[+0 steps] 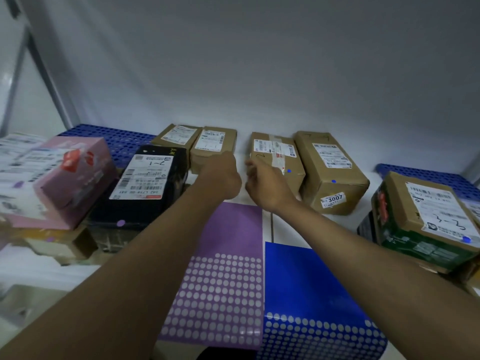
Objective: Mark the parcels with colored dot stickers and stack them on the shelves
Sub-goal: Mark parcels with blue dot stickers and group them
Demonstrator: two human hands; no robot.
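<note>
White wall behind, white counter [78,271] with blue perforated mats [122,141] at the back. Brown parcels line the rear; two on the right [332,170] carry blue dots. Purple sticker sheet [223,281] and blue sticker sheet [311,294] lie near, both part-used. Left hand [220,178] reaches to an unmarked brown parcel [213,149], fingers hidden, grip unclear. Right hand [265,183] sits at the taped parcel [278,157], fingers loosely curled. Likely step: picking the next parcel to dot. No containers visible.
</note>
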